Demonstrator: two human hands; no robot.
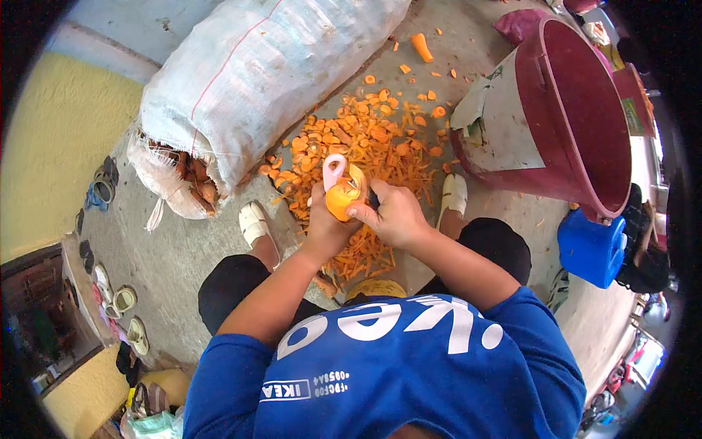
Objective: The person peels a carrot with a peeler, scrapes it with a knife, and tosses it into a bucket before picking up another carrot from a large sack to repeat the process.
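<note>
Both hands meet in front of my chest, over the floor. My left hand (pixel 333 225) is closed round the lower side of a thick orange carrot (pixel 342 203). Beside the carrot, a pink loop-ended handle (pixel 334 168) sticks up above the left fingers. My right hand (pixel 397 214) is closed, its thumb pressed on the carrot and its fingers curled by something dark, partly hidden. A small metallic glint shows at the carrot's top. Below lies a pile of carrot peelings and cut round ends (pixel 380 139).
A big white woven sack (pixel 241 80) lies at upper left, its torn mouth showing brownish roots (pixel 205 186). A large maroon tub (pixel 526 124) leans at right, near a blue jerrycan (pixel 591 249). A carrot piece (pixel 421 48) lies beyond the pile. Shoes (pixel 124 298) line the left wall.
</note>
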